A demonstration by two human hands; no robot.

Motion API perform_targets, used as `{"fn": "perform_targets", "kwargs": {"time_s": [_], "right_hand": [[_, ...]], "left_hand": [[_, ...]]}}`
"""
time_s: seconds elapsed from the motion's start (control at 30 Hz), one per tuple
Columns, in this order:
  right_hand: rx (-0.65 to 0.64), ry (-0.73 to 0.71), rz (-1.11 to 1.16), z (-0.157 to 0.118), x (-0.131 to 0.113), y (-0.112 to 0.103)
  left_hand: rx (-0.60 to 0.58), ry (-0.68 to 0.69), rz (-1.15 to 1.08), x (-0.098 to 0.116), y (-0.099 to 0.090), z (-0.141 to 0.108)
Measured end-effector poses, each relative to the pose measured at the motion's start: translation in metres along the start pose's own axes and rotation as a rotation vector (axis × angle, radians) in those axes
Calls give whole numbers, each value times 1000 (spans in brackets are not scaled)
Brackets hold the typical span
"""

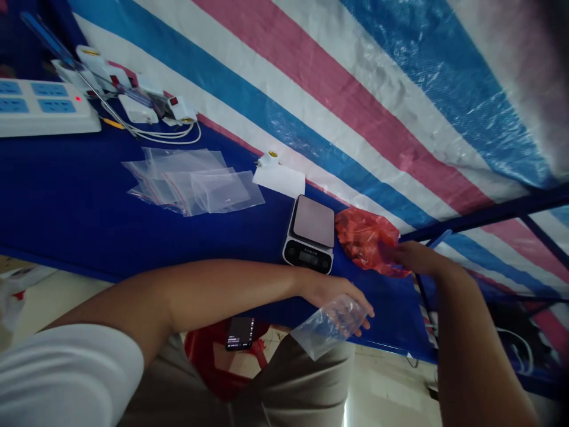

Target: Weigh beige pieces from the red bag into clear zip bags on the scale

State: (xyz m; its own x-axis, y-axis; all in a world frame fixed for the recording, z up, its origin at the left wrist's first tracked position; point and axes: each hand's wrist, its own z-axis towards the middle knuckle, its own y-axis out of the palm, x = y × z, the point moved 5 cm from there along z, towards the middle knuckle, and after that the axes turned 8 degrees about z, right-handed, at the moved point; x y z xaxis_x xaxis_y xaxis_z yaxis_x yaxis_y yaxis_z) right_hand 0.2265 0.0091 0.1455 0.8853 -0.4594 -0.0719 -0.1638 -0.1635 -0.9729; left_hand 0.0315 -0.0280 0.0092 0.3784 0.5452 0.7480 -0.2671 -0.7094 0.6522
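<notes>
Left hand (340, 296) out past the front edge of the bench (66, 201), fingers closed on a small clear bag (326, 326) that hangs crumpled below the palm, mouth not visibly open. Right hand (411, 255) laid on the near edge of a red plastic bag (364, 240) beside the kitchen scale (310, 233); fingers partly hidden in the film, so cannot tell whether closed on it or merely resting. Scale platform bare, display unreadable at this distance. Stack of spare clear bags (195, 181) further back on the blue cloth, white card (279, 178) with a small lamp socket (268, 158) behind the scale, power strip (44, 107) with cables and adapters at far left. Phone (240, 332) on a red stool (208, 362) beneath the bench. Risks noted: clear bag held over the floor, so anything missing its limp mouth likely drops away; red bag close against the scale, liable to lean on the platform and upset a reading; thin film prone to slipping.
</notes>
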Motion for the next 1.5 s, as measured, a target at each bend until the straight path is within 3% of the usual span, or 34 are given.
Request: {"fn": "perform_targets", "kwargs": {"time_s": [0.07, 0.1, 0.23, 0.4, 0.5, 0.67, 0.9, 0.97, 1.07, 1.17, 1.33, 1.5], "right_hand": [[-69, -6, 21, -2, 13, 21], [-32, -1, 16, -2, 15, 28], [295, 39, -12, 12, 9, 41], [205, -30, -5, 48, -17, 71], [210, 14, 16, 55, -29, 79], [285, 31, 121, 43, -36, 78], [506, 234, 311, 20, -21, 69], [516, 265, 310, 16, -18, 71], [498, 253, 280, 13, -19, 77], [563, 173, 277, 10, -24, 77], [669, 160, 386, 6, -16, 64], [607, 152, 292, 0, -16, 58]], "left_hand": [[-4, 2, 5, -1, -1, 1], [-12, 7, 12, -1, -2, 3], [-52, 54, 50, -3, -6, 10], [-41, 7, -13, -7, -10, 14], [-46, -14, -15, -8, -10, 15], [-57, 3, -2, -6, -10, 14], [-35, -8, -14, -7, -9, 12], [-27, -4, -14, -7, -9, 12], [-16, -8, -21, -7, -10, 12], [-14, -22, -33, -8, -10, 11], [-7, -22, -35, -6, -7, 9], [16, -24, -31, -4, -5, 4]]}}
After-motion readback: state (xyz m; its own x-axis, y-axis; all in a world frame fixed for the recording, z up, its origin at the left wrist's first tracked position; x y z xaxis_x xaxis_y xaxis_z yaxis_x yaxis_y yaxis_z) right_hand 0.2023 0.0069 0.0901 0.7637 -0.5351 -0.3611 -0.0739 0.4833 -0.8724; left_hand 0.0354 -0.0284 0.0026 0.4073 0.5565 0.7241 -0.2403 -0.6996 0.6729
